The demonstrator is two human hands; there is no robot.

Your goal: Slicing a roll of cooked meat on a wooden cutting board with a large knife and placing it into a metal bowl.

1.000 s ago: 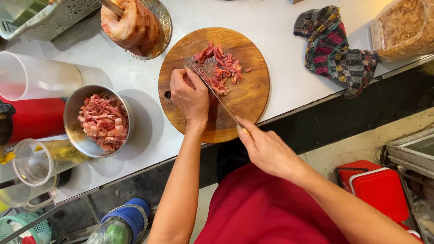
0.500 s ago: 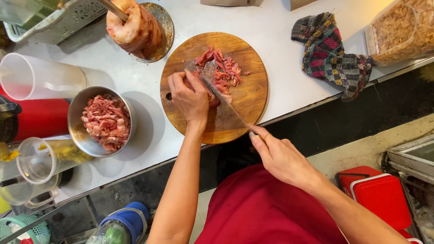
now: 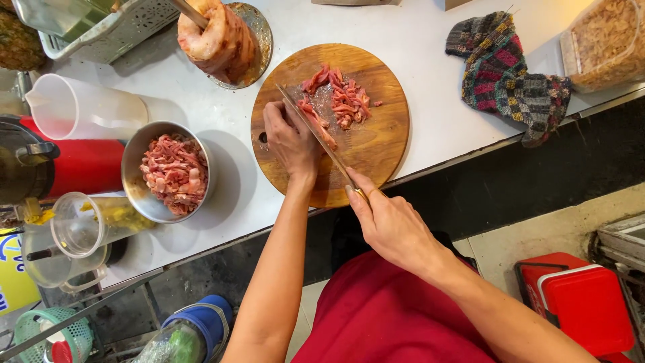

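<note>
Meat (image 3: 339, 104) on round wooden board (image 3: 376, 144), far half. Right hand (image 3: 390, 225) fingers wrapped shut on knife (image 3: 316, 134) handle, blade angled across board. Left hand (image 3: 290, 141) curled, pinning meat beside blade. Tip: knuckles forward, fingertips tucked, thin even strokes. Steel bowl (image 3: 134, 171) of cut strips left of board.

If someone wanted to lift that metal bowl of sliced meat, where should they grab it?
Probably by the rim of the metal bowl, from the near, open side. It is round, without handles and heaped with sliced meat. The white jug crowds its far side.
</note>
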